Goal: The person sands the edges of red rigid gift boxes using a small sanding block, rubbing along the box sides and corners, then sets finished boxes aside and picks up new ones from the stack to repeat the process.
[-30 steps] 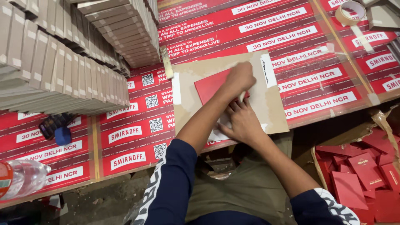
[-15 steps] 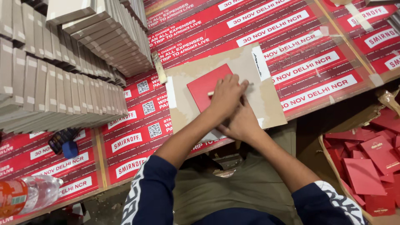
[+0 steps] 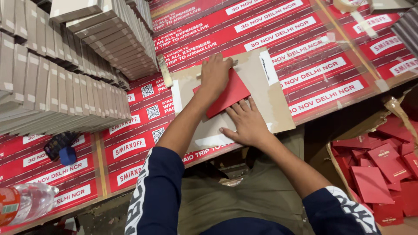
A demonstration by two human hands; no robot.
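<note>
A: What is shown beneath the hands?

B: A red card envelope (image 3: 230, 93) is held flat on a brown cardboard work board (image 3: 270, 104). The left hand (image 3: 214, 75) is laid over its upper corner, fingers together and pressed down; the right hand (image 3: 247, 123) is set at its lower edge, fingers spread, the tips resting on the red card.

A: What is changed from half a second ago?

B: The hands, earlier stacked one over the other, are now parted along the envelope, and more red is exposed between them. A pressing or creasing stroke is judged to be under way.

A: What lies beyond the fingertips?

B: Stacked grey flat boxes (image 3: 65, 87) are ranged left; a carton of red envelopes (image 3: 383, 169) is seen right.
</note>
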